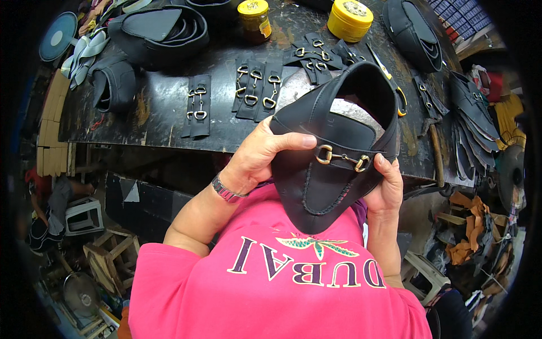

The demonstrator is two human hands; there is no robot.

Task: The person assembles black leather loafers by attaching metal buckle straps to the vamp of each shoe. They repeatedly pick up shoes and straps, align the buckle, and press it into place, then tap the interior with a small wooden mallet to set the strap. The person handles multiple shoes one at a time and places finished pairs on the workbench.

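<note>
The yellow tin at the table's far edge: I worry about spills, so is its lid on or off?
On. The yellow tin stands upright on the table, its round yellow lid covering the top; no contents show.

Two yellow tins (350, 18), buckled black straps (257, 87) and scissors (389, 79) on a dark workbench (152, 107).

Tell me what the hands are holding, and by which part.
Both hands hold a black shoe upper by its sides: left hand at one end of the metal-buckled strap, right hand at the other.
</note>
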